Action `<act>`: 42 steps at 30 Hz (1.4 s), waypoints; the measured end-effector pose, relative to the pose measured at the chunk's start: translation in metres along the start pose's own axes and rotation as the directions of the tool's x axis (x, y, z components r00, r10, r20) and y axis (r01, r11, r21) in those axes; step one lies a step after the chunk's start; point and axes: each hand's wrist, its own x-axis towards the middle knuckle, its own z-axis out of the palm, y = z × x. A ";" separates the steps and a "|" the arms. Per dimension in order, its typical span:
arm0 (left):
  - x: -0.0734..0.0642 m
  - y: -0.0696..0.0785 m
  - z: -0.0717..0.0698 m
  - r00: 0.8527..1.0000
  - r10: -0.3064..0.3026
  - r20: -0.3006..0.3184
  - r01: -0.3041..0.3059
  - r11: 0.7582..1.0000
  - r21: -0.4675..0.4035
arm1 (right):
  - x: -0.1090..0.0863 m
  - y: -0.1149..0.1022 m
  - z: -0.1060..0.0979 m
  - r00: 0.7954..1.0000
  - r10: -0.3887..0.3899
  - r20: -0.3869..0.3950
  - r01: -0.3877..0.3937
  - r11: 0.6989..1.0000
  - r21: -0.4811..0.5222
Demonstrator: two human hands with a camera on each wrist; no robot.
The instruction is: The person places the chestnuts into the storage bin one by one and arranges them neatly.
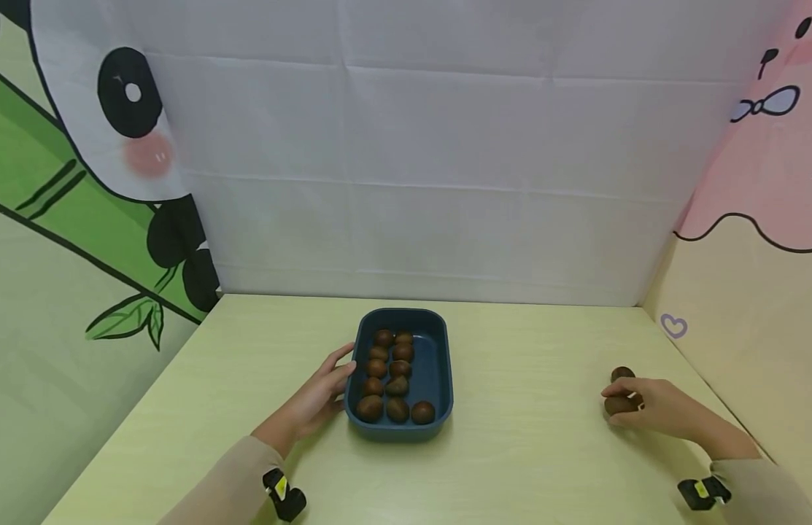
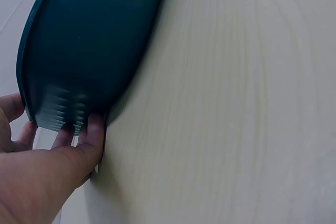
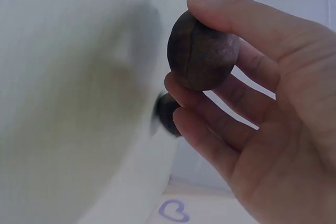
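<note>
A dark blue rectangular box (image 1: pixel 434 364) stands on the table with several brown chestnuts (image 1: pixel 400 369) inside, mostly in two columns at its left. My left hand (image 1: pixel 319 397) rests against the box's left outer wall. In the left wrist view its fingertips (image 2: pixel 96 124) touch that wall, and the chestnuts are hidden. At the far right, my right hand (image 1: pixel 664 412) pinches a chestnut (image 3: pixel 202 51) between thumb and fingers. Just beyond it lies another chestnut (image 1: pixel 622 373), partly covered by the fingers in the right wrist view.
The pale wood-grain table (image 1: pixel 524 379) meets a white back panel (image 1: pixel 445 182). A green panel with a panda drawing (image 1: pixel 133 95) borders the left side. A cream and pink panel (image 1: pixel 767 306) stands close beside my right forearm.
</note>
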 end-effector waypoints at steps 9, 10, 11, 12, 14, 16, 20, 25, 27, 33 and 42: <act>0.000 -0.001 -0.001 1.000 0.006 0.008 -0.006 1.000 0.006 | 0.035 -0.042 0.000 0.990 -0.138 0.026 0.138 0.990 -0.012; 0.000 -0.001 -0.002 1.000 0.005 0.008 -0.005 1.000 0.006 | 0.040 -0.048 0.000 0.988 -0.150 0.027 0.150 0.989 -0.015; 0.000 -0.001 -0.001 1.000 0.003 0.004 -0.003 1.000 0.004 | 0.045 -0.055 0.000 0.986 -0.164 0.032 0.164 0.986 -0.014; 0.000 -0.001 -0.001 1.000 0.002 0.001 -0.002 1.000 0.004 | 0.049 -0.061 0.000 0.984 -0.172 0.038 0.173 0.985 -0.011; 0.000 0.000 -0.001 1.000 0.002 -0.004 -0.002 1.000 0.007 | 0.059 -0.074 0.001 0.980 -0.191 0.057 0.191 0.982 0.002; 0.000 0.000 -0.001 1.000 -0.002 -0.008 0.002 1.000 0.006 | 0.069 -0.087 0.003 0.974 -0.210 0.081 0.209 0.978 0.020; -0.001 0.001 0.000 1.000 -0.004 -0.005 0.004 1.000 0.000 | 0.090 -0.112 0.006 0.960 -0.245 0.135 0.240 0.969 0.057; -0.002 0.003 0.001 1.000 0.000 0.003 0.000 1.000 0.001 | 0.116 -0.143 0.011 0.933 -0.313 0.179 0.306 0.950 0.067; -0.002 0.003 0.001 1.000 -0.003 -0.004 0.003 1.000 0.001 | 0.126 -0.155 0.013 0.920 -0.345 0.189 0.336 0.939 0.076; -0.001 0.001 0.001 1.000 0.000 -0.001 0.000 1.000 0.004 | 0.147 -0.185 0.023 0.882 -0.417 0.220 0.408 0.909 0.084; -0.001 0.001 -0.001 1.000 0.015 0.006 -0.015 1.000 0.009 | 0.180 -0.209 0.049 0.862 -0.420 0.284 0.431 0.902 0.025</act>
